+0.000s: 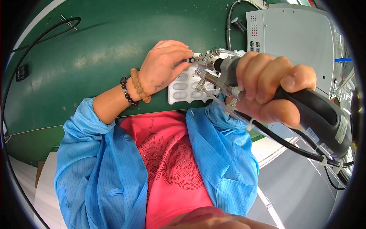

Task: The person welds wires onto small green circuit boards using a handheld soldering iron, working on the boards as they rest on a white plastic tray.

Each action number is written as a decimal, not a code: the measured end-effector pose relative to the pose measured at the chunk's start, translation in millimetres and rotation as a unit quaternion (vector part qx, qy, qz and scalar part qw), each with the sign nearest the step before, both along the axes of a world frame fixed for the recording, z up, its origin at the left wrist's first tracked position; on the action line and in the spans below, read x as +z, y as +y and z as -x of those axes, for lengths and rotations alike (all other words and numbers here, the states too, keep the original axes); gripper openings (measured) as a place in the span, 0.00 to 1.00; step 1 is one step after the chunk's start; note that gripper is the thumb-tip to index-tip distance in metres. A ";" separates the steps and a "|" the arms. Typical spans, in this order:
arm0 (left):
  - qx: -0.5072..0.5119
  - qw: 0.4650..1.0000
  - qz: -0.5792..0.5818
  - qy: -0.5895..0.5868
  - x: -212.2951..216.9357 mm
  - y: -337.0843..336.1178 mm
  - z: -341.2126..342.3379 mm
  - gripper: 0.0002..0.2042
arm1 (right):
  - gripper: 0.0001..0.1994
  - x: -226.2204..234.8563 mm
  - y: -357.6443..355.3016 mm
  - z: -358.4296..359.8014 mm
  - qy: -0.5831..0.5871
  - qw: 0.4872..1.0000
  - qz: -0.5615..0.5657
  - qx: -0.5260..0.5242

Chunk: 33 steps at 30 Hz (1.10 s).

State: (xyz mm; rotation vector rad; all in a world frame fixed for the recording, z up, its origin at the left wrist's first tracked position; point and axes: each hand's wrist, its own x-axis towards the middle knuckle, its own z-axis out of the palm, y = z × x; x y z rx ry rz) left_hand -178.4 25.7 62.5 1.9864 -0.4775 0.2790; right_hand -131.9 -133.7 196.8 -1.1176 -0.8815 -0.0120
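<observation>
My left hand (pixel 164 63) reaches over a white moulded tray (pixel 172 100) with oval hollows. Its thumb and fingers pinch a small dark part with a bit of green (pixel 193 59), which is mostly hidden. Raised on the right, my right hand (pixel 272 82) is wrapped round a black handheld power tool (pixel 324 112) with a cable. The tool's metal nose (pixel 213 77), fitted with brackets and clear tubing, points left at the small part. Whether the nose touches the part I cannot tell.
The tray lies on a green worktop (pixel 103 34) near its front edge. A grey metal box (pixel 293 42) stands at the back right. Black cables (pixel 34 45) curve along the left side, and another cable (pixel 282 142) runs below the tool. Thin metal tweezers (pixel 69 23) lie at the far left.
</observation>
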 end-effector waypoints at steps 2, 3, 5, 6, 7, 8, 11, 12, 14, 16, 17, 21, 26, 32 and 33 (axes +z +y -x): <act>0.003 1.000 0.003 0.001 -0.9 0.2 -0.1 0.12 | 0.21 0.5 1.2 -1.9 0.001 1.000 0.007 -0.001; 0.005 1.000 0.005 0.007 -0.1 0.5 0.6 0.12 | 0.21 2.0 0.0 -3.1 0.013 1.000 0.024 0.000; 0.009 1.000 0.007 0.014 3.0 1.8 2.0 0.12 | 0.20 1.9 2.2 -2.3 0.030 0.999 0.021 -0.010; 0.000 1.000 0.002 0.014 4.8 2.6 1.7 0.12 | 0.20 1.8 6.0 0.4 0.029 0.999 0.021 -0.011; -0.009 1.000 -0.004 0.014 6.7 3.4 1.2 0.13 | 0.22 3.0 9.9 4.2 0.054 0.997 -0.017 -0.049; -0.009 1.000 -0.004 0.011 7.5 3.4 0.7 0.13 | 0.24 4.3 11.7 6.8 0.079 0.992 -0.056 -0.087; 0.015 1.000 -0.019 0.010 2.8 11.3 3.4 0.13 | 0.23 -3.8 10.3 0.0 0.055 0.995 -0.067 -0.044; -0.006 1.000 -0.001 0.004 4.0 2.4 -0.7 0.13 | 0.22 1.5 -7.2 -0.3 0.014 0.997 -0.069 -0.028; 0.000 1.000 -0.003 -0.002 2.8 3.3 -2.0 0.13 | 0.23 12.5 -20.7 6.7 -0.018 0.995 -0.096 0.001; -0.002 1.000 0.001 0.020 3.8 9.4 2.0 0.13 | 0.24 17.5 -25.3 14.0 -0.042 0.989 -0.141 -0.011; 0.007 1.000 -0.003 0.026 4.4 14.7 4.4 0.12 | 0.24 15.6 -25.3 14.5 -0.043 0.989 -0.144 0.000; -0.019 0.998 0.047 0.049 18.3 11.2 -10.7 0.12 | 0.22 23.7 -37.0 18.7 -0.040 0.993 -0.112 -0.001; 0.158 0.986 0.054 0.030 42.3 42.6 -97.6 0.13 | 0.21 20.9 -37.0 17.0 -0.020 0.996 -0.086 0.020; 0.166 0.971 -0.128 -0.113 21.6 27.8 -83.5 0.22 | 0.20 6.9 -27.9 14.8 -0.010 0.989 -0.146 -0.026; 0.113 0.981 -0.112 -0.107 15.7 18.6 -62.8 0.21 | 0.21 7.1 -27.0 14.3 -0.003 0.990 -0.141 -0.019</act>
